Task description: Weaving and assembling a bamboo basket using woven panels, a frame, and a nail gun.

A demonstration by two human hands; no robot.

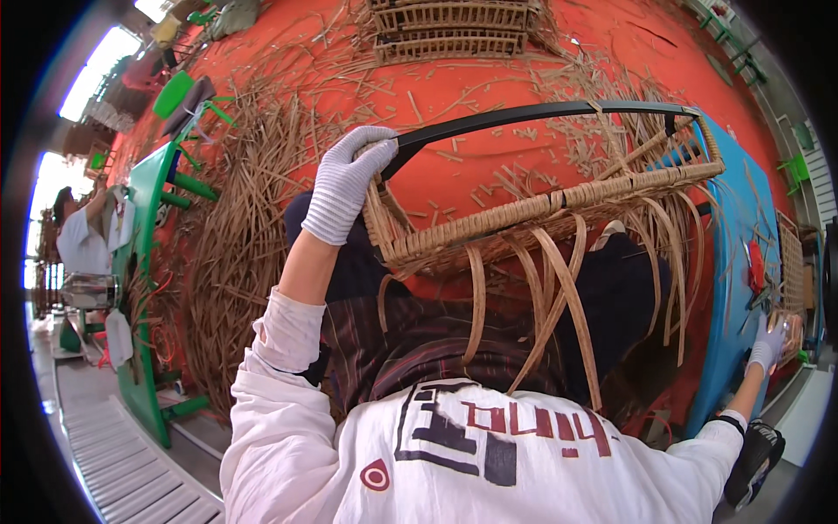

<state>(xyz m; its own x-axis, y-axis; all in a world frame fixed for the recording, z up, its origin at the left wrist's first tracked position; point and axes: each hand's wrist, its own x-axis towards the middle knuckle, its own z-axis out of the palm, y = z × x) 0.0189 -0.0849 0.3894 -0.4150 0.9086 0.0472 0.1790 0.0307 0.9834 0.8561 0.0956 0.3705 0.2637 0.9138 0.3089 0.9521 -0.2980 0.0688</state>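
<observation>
A half-woven rattan basket [532,210] lies tilted across my lap, its long wrapped rim toward me. Several loose flat strips [572,297] hang from its near side over the dark checked cloth on my lap. My left hand [349,179], in a white ribbed knit glove, is closed around the left end of the basket's black bar [524,113]. My right hand [768,342], gloved too, is stretched far out to the right beside the blue table. Its fingers curl at a shiny brownish thing [791,334] too small and distorted to name.
The blue table [738,218] carries a red-handled tool [756,266]. Piles of cut strips [253,227] cover the red floor at left. Stacked woven baskets [454,31] stand ahead. A green table [148,288] is at left, with another person [87,236] beyond it.
</observation>
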